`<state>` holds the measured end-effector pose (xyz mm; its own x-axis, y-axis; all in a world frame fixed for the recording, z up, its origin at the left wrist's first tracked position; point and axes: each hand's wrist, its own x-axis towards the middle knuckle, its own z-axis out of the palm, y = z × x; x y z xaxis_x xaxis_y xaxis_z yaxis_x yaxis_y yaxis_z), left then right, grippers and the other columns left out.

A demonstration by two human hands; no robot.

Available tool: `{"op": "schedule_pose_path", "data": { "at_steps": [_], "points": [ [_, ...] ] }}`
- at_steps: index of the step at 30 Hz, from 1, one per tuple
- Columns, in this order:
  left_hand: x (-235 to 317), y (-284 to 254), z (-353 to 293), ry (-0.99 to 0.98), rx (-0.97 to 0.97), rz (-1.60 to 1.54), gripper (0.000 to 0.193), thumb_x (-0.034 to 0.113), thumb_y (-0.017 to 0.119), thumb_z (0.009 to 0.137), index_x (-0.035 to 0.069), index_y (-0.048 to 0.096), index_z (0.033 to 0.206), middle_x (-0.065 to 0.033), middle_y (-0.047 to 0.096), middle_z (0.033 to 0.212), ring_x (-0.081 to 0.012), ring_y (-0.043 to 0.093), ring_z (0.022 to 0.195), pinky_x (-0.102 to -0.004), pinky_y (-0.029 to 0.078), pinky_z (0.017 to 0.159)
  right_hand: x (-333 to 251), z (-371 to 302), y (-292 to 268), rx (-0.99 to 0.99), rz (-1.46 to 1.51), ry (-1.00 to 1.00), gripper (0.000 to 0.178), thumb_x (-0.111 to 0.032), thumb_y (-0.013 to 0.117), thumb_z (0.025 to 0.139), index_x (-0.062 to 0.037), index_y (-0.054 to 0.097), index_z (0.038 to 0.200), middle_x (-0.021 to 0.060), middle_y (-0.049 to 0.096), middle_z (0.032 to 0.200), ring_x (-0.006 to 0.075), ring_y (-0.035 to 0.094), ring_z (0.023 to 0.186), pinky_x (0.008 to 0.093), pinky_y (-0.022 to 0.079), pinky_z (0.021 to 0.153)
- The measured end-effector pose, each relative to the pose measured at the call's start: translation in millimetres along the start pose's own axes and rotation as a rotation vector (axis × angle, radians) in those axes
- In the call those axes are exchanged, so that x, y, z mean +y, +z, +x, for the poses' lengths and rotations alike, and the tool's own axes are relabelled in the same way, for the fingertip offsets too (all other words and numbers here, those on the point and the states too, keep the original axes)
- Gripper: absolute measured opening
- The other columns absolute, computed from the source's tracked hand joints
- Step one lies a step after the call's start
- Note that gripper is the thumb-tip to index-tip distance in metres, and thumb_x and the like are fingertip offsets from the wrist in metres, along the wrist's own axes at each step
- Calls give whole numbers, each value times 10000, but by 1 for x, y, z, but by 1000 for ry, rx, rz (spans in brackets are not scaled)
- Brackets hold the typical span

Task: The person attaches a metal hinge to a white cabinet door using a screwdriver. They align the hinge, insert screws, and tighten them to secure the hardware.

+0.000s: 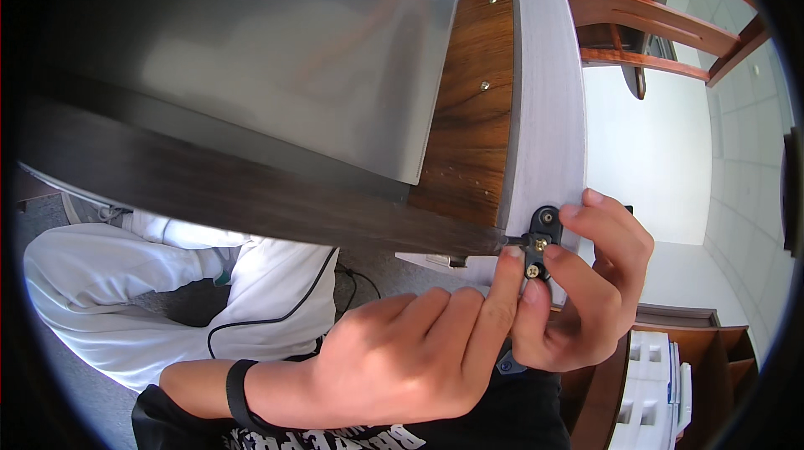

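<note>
A small black bracket [545, 224] with brass-coloured screws [533, 271] lies against a pale grey panel, at the end of a dark wood-grain board [285, 211]. A short metal pin links the board's end to it. My right hand [590, 307] curls around the bracket, its thumb and a bent finger closed at the lower screws. A further finger touches near its upper end. My left hand [410, 354], with a black band on the wrist, stretches its index finger to the joint between board and bracket. Its other fingers are folded, and its thumb is hidden.
A glossy grey sheet [310, 56] covers much of the upper left, beside a brown wood-grain strip [465, 115] with small fittings. Wooden chair rails [662, 18] stand at upper right. White foam packing [645, 383] sits in a brown shelf unit. A black cable [289, 312] crosses a white-trousered leg.
</note>
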<state>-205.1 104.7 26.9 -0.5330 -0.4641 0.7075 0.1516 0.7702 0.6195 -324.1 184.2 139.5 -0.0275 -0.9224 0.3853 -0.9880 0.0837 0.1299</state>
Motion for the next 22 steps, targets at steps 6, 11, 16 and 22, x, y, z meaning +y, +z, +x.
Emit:
{"op": "schedule_pose_path", "data": {
  "at_steps": [6, 11, 16, 22],
  "points": [
    [1, -1, 1, -17, -16, -18, 494, 81, 647, 746, -75, 748, 1204, 54, 414, 653, -51, 437, 511, -221, 370, 439, 1, 4, 4, 46, 27, 10, 289, -70, 762, 645, -113, 735, 929, 84, 677, 1035, 314, 596, 998, 506, 580, 923],
    [-1, -7, -2, -18, -88, -62, 534, 59, 660, 769, -77, 704, 1283, 40, 438, 681, -52, 460, 514, -239, 388, 430, 1, 7, 0, 9, -15, 33, 306, -98, 761, 640, -89, 712, 942, 74, 645, 1013, 259, 495, 894, 405, 482, 800],
    [0, -3, -1, -36, -39, -98, 606, 60, 667, 717, -83, 686, 1306, 18, 455, 683, -81, 520, 527, -267, 413, 430, 7, 7, -2, -21, 25, -2, 363, -85, 775, 624, -78, 699, 979, 77, 642, 1012, 252, 482, 866, 363, 395, 740],
    [0, -25, 1, -52, -190, -52, 682, 75, 700, 693, -24, 671, 1367, 12, 476, 686, -96, 542, 523, -271, 434, 442, 9, 9, -6, -48, 58, -9, 358, -78, 773, 643, -81, 691, 991, 65, 639, 1058, 253, 498, 894, 392, 428, 764]
  ]
}}
